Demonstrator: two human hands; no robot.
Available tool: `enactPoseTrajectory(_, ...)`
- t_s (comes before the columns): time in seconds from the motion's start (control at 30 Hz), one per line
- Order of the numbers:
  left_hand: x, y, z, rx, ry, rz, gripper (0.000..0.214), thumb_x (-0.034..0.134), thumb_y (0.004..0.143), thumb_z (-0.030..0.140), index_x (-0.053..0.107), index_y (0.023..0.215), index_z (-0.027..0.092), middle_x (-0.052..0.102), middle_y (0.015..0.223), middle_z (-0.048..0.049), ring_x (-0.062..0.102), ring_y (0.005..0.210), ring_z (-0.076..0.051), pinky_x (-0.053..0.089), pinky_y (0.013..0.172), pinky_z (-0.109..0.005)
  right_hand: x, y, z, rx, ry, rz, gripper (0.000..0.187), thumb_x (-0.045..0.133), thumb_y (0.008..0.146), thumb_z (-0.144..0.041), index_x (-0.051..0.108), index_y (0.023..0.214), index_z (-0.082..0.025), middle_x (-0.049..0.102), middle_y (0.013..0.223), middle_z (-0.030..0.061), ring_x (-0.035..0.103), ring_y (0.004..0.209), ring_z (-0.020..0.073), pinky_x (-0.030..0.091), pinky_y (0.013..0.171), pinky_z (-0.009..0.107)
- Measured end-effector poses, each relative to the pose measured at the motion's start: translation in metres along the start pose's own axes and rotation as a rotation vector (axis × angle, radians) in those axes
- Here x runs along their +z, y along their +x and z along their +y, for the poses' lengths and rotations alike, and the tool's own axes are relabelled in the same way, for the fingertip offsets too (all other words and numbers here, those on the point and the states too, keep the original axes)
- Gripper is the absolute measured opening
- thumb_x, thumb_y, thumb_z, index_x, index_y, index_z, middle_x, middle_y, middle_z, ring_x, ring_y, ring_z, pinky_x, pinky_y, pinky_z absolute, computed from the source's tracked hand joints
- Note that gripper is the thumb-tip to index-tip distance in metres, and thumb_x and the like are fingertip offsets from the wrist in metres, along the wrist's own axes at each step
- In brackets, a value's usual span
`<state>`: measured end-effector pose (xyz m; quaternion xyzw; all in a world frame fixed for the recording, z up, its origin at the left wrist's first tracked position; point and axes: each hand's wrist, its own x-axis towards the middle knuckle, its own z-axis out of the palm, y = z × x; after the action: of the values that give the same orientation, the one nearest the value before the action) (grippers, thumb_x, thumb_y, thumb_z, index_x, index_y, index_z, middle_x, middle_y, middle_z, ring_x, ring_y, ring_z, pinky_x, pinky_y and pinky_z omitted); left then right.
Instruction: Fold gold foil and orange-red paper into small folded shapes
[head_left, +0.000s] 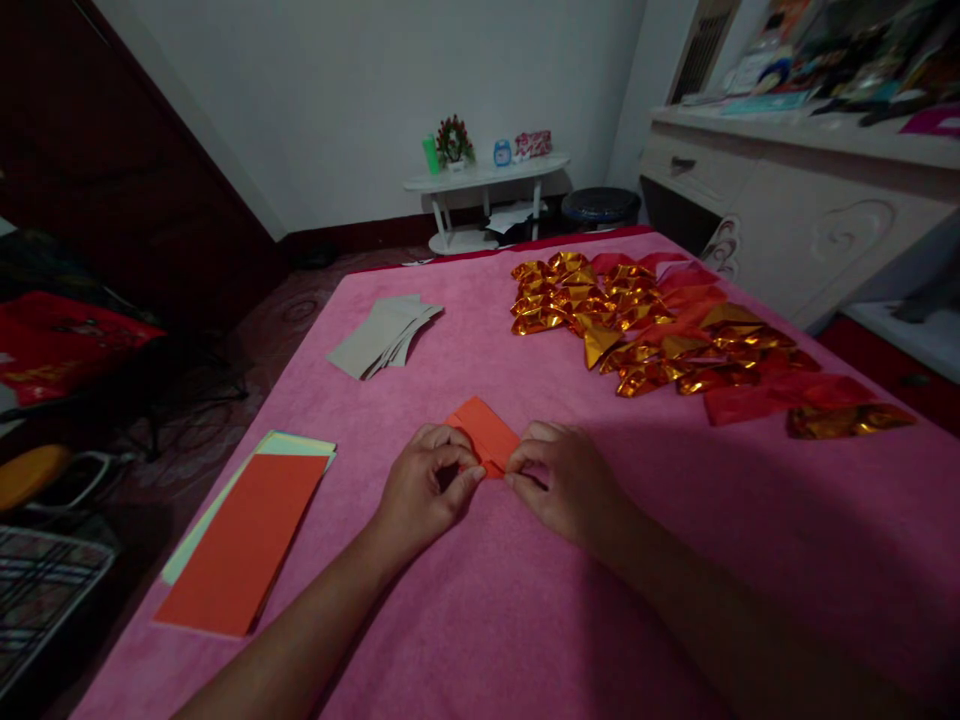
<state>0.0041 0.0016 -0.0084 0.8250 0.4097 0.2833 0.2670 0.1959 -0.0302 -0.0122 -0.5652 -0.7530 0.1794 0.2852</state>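
A small folded piece of orange paper (482,428) lies at the middle of the pink-covered table (465,600), one corner pointing away from me. My left hand (431,480) pinches its near left edge between thumb and index finger. At the near right edge, my right hand (559,480) pinches the same paper, fingers closed. The fingertips of both hands are close together and hide parts of the lower edge. To the left of my left hand lies a stack of orange paper strips (247,540) on top of pale yellow-green sheets (202,540).
Grey paper sheets (386,335) are fanned at the far left of the table. Several gold foil folded pieces (637,370) and red ones (750,400) sit at the far right. Beyond stand a small white side table (487,180) and a white dresser (810,190).
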Motion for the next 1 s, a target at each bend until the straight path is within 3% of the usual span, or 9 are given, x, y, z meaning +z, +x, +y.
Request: enactPoseTrajectory(1.0,0.006,0.003,-0.002,-0.042,0.179,0.063,0.018,0.065,0.077,0.024,0.058,0.061,0.018,0.059,0.078,-0.0018,0.053,0.080,-0.017,0.041,0.077,-0.034,0.006,0.003,-0.015,0.113,-0.164,0.040,0.011,0.061,0.069,-0.015,0.060,0.059,-0.019,0.059,0.069,0.0015,0.053,0.072,0.0152,0.032,0.070,0.028)
